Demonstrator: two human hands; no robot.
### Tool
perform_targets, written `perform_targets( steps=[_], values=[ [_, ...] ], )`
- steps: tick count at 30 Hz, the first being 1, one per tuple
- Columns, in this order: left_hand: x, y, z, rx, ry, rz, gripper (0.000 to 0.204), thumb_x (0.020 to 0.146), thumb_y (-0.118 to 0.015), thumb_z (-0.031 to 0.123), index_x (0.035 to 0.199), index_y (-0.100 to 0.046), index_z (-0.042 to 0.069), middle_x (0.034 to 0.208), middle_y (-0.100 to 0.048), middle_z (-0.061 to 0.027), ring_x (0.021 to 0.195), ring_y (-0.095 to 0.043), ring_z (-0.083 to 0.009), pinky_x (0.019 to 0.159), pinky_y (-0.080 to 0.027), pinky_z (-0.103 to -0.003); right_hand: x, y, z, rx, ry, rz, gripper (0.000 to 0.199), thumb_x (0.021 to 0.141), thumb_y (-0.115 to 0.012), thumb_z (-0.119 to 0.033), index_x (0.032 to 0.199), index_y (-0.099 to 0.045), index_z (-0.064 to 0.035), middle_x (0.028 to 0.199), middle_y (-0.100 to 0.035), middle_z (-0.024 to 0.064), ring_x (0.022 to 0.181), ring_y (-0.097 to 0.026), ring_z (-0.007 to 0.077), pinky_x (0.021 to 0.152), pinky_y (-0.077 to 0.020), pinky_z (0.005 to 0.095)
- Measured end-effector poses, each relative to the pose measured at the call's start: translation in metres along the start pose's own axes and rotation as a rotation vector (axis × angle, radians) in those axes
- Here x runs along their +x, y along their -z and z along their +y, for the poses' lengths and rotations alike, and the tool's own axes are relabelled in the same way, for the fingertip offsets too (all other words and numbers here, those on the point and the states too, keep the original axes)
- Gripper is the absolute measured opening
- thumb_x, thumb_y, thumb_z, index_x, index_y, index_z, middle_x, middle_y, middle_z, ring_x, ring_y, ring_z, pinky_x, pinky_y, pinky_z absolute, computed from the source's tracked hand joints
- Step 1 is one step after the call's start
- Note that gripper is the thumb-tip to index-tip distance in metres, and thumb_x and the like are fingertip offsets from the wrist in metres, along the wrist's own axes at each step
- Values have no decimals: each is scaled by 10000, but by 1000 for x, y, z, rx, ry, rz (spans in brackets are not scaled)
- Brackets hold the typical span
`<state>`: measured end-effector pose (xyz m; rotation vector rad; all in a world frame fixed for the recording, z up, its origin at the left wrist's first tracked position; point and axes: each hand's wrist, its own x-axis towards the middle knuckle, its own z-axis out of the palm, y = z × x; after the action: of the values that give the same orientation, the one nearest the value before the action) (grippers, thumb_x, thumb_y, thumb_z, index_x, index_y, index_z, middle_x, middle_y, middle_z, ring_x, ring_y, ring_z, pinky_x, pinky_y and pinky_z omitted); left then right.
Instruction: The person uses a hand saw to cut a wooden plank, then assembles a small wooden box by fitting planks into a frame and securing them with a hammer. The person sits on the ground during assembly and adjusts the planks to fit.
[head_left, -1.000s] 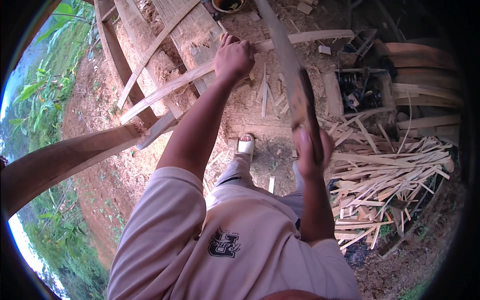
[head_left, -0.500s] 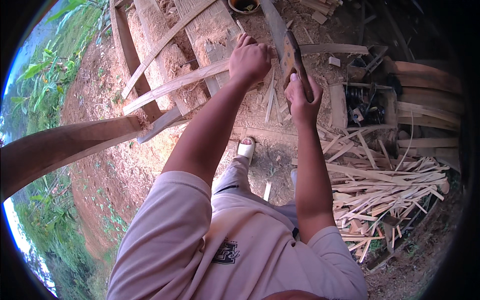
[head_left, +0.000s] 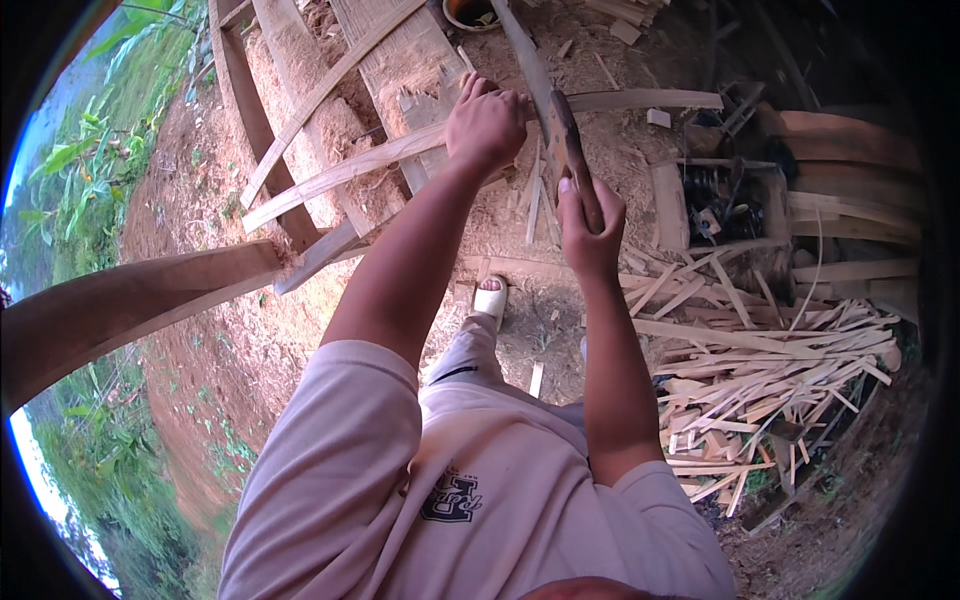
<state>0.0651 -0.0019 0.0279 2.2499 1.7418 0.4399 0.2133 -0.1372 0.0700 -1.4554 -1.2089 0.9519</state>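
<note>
Since half second ago: right hand [head_left: 590, 215] with blade [head_left: 545, 95] slightly lower, closer to left hand [head_left: 487, 125]. Left hand presses down on long wooden strip [head_left: 380, 160], fingers closed over it. Strip runs lower left to upper right across plank bench [head_left: 400, 60]. Right hand clamped on dark handle; blade points up and away, tip toward upper left. Outdoors: grass [head_left: 70, 170] left, red dirt ground [head_left: 200, 330], heap of split wood slats [head_left: 760, 370] right.
</note>
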Motion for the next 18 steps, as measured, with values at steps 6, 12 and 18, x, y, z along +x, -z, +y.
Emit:
perform_targets(
  steps=[6,12,18],
  values=[
    [-1,2,1,10,-22,6,405,1050,-409,303,1043,-733,59,1161,-724,-127,1262,-548,-275,1247,-217,-411,-59,25,-9,-19,-26,-31,184,947,-632,-85,783,-574,-26,543,-430,-6,492,-377,58,456,-281,300],
    [0,-7,-5,24,-60,28,412,1055,-393,313,1055,-729,73,1201,-715,-109,1274,-543,-277,1250,-219,-425,-150,72,-33,-131,-71,-49,91,915,-654,-80,861,-630,-11,571,-520,54,474,-493,181,481,-374,351],
    [0,2,-4,59,-23,-26,385,1063,-406,320,1055,-719,96,1136,-722,-104,1255,-535,-273,1210,-274,-423,-260,127,-66,-496,78,-62,128,854,-681,-135,878,-659,-11,679,-617,141,560,-576,384,549,-436,487]
  ],
)
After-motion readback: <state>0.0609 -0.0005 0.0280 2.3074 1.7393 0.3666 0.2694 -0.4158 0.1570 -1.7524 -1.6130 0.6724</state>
